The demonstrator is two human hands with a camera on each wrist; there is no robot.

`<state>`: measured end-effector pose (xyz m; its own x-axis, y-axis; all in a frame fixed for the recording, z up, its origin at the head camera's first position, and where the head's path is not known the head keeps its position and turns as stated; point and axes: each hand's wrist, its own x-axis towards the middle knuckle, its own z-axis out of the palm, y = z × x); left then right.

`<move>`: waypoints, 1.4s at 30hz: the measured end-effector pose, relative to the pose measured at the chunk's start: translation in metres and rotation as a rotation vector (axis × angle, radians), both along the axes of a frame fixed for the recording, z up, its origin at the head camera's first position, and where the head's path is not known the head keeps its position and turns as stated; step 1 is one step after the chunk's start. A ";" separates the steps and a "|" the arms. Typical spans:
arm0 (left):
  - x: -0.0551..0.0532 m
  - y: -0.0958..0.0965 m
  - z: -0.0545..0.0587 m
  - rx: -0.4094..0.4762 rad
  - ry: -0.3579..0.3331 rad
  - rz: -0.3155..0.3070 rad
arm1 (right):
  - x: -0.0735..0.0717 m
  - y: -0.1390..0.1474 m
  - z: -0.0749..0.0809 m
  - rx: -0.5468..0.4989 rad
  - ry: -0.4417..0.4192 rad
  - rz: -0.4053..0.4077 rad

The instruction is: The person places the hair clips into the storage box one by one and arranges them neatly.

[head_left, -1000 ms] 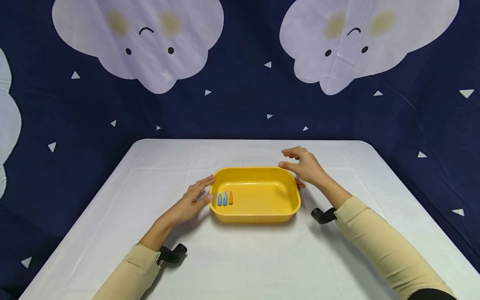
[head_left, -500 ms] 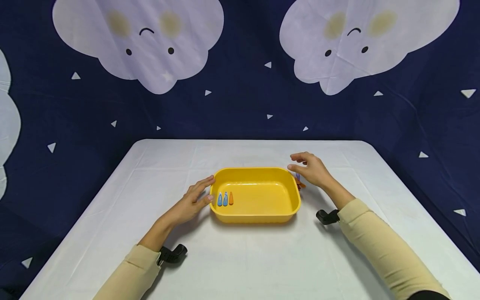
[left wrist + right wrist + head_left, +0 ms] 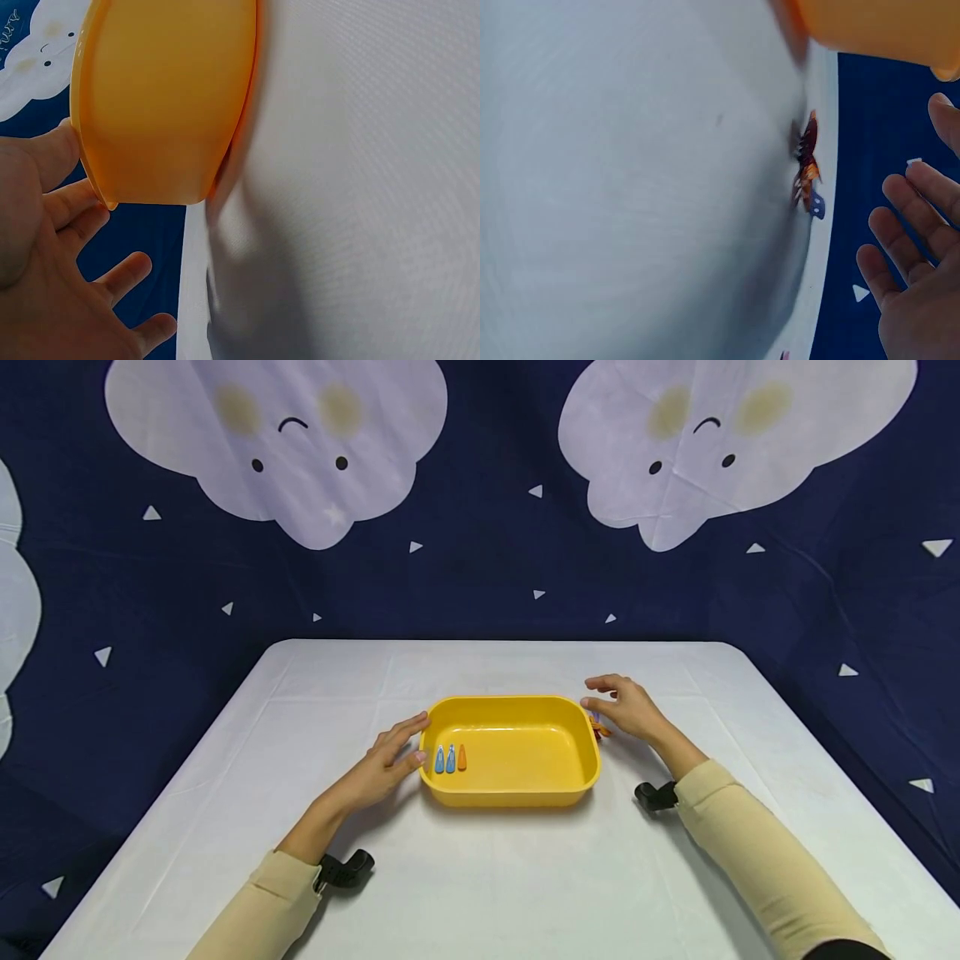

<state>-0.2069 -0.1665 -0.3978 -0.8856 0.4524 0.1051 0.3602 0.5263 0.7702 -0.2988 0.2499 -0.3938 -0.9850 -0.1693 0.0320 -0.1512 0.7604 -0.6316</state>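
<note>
A yellow plastic basin point(image 3: 525, 760) sits on the white table. Inside it, at the left end, two blue snap hair clips point(image 3: 445, 759) and an orange one point(image 3: 462, 757) lie side by side. My left hand point(image 3: 382, 764) rests against the basin's left end with thumb and fingers spread along the rim. Over the basin's right far corner hovers my right hand point(image 3: 626, 706), fingers loosely bent and nothing between them. Below it, beside the basin, is a small heap of dark red and orange clips point(image 3: 808, 161) with a purple piece point(image 3: 818, 205), partly hidden in the head view.
White cloth covers the table point(image 3: 487, 877). A dark blue curtain point(image 3: 480, 577) with clouds and triangles hangs behind the far edge. Black wrist cameras are strapped to the left sleeve point(image 3: 258, 902) and right sleeve point(image 3: 765, 852).
My right hand has moved right and come down nearer the heap beside the basin. The left hand, basin and the clips inside it stay put.
</note>
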 end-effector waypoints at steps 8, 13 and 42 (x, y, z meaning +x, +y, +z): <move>-0.001 0.001 0.000 -0.004 0.014 0.001 | -0.005 0.001 -0.008 0.017 -0.029 0.022; -0.001 0.002 0.000 -0.011 0.003 0.006 | -0.008 0.002 -0.011 0.042 -0.020 0.059; -0.002 0.003 -0.001 -0.013 0.013 0.009 | 0.001 0.029 -0.020 0.088 -0.031 0.101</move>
